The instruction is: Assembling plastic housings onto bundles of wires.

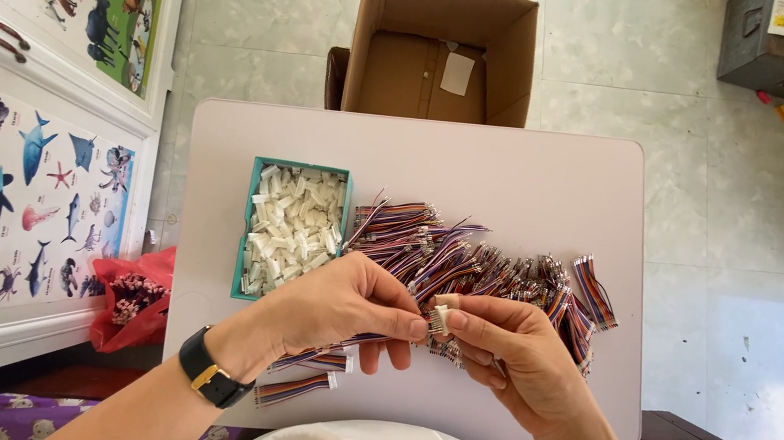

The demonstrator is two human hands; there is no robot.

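Head view: left hand point(340, 306) and right hand point(508, 351) pinch a white connector point(440, 319) on a wire bundle point(334, 354) over the table point(538, 184), beside the wire pile point(497, 264) and connector tray point(293, 227).

Pale marble-tiled floor point(614, 68); white table point(519, 176); animal-poster cupboard doors point(14, 180); open cardboard box point(440, 50)
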